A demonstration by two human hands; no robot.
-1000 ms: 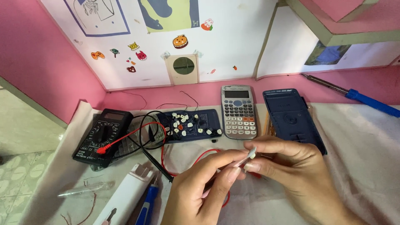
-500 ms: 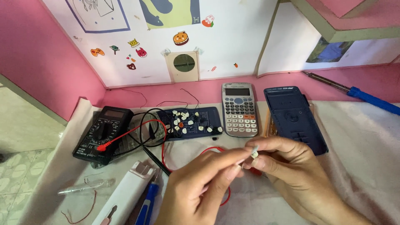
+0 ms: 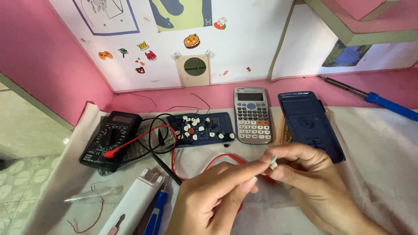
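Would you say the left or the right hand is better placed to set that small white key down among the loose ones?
Probably the left hand: it lies nearer the tray of loose keys, while the right hand pinches the small white key.

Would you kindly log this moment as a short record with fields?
setting: white cloth on a pink desk
left hand: fingertips on a small white key
right hand: pinching the same key
behind hands: red lead, calculator, blue back cover
left side: multimeter, blue tray of loose keys
far right: soldering iron
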